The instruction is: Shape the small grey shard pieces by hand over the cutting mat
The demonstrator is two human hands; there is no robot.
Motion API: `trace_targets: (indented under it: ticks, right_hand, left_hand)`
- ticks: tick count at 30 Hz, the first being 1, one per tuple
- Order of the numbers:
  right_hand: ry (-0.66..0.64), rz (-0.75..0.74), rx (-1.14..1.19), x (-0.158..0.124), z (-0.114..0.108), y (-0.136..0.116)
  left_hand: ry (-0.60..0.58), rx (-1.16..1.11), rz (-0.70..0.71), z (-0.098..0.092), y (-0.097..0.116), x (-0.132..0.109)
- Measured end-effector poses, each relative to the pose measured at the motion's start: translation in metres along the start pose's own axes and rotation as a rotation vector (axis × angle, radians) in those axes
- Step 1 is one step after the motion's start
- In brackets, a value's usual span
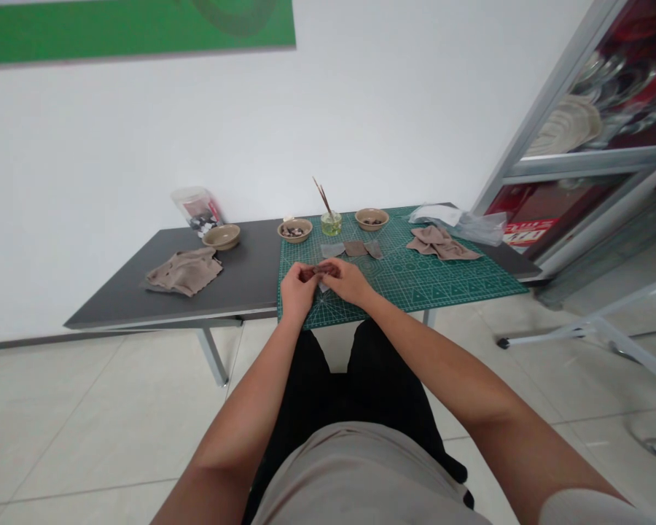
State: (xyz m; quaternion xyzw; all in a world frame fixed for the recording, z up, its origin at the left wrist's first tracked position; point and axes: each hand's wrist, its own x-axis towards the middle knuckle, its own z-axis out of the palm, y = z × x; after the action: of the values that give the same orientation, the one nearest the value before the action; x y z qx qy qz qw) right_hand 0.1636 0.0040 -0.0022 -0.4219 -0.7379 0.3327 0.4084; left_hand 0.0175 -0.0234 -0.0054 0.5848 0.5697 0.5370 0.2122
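Left: your left hand (297,286) is nearly closed, fingers curled, pinching one end of the reddish-brown piece (320,271).

Right: your right hand (350,281) is also nearly closed, its fingertips meeting the left hand's at the other end of the piece.

Piece: it sits between your hands, just over the near edge of the green cutting mat (442,281). It is too small and too covered to tell what it is made of.

Handling: it probably weighs little and looks thin and soft, so it may bend or slip. Take it by the edges with your fingertips.

Arms: both forearms reach forward and angle inward, with your wrists raised just off the mat.

Rest: three flat grey-brown pieces (355,249) lie on the mat. Behind them are two small bowls (370,219) (294,230) and a glass jar with sticks (331,223). A beige cloth (184,271) lies on the grey table (240,270).
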Motion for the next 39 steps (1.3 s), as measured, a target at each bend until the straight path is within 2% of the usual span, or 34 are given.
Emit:
trace_targets:
  ticks: [2,4,7,11,16,22,26,30,36,39]
  right_hand:
    - [0.009,0.123,0.056,-0.001,0.001,-0.003]
    - [0.012,0.182,0.055,0.001,0.002,-0.005]
    - [0.024,0.176,0.026,0.004,-0.001,-0.004]
    - [0.078,0.141,-0.126,0.003,-0.01,-0.001]
    - [0.039,0.072,-0.27,0.0,-0.022,0.001]
    - [-0.086,-0.01,-0.564,0.001,-0.022,0.001]
    - [-0.13,-0.112,-0.627,-0.002,-0.021,0.001]
    - [-0.189,-0.148,-0.627,-0.004,-0.029,0.003]
    - [-0.167,-0.11,-0.708,0.0,-0.028,0.003]
    - [-0.153,-0.144,-0.729,-0.003,-0.025,0.004]
  left_hand:
    - [-0.043,0.138,0.033,0.001,0.002,-0.001]
    - [-0.067,0.25,0.067,0.002,0.004,-0.002]
    - [-0.131,0.336,0.103,0.002,0.006,-0.003]
    - [-0.193,0.461,0.156,0.004,0.011,-0.007]
    - [-0.324,0.717,0.232,0.004,0.012,-0.011]
    - [-0.373,0.777,0.281,-0.01,0.011,-0.004]
    - [-0.371,0.788,0.317,-0.005,0.012,-0.004]
    - [-0.374,0.747,0.323,0.002,0.01,-0.005]
    - [-0.407,0.835,0.297,0.0,0.01,-0.006]
    - [-0.403,0.847,0.296,0.001,0.012,-0.006]
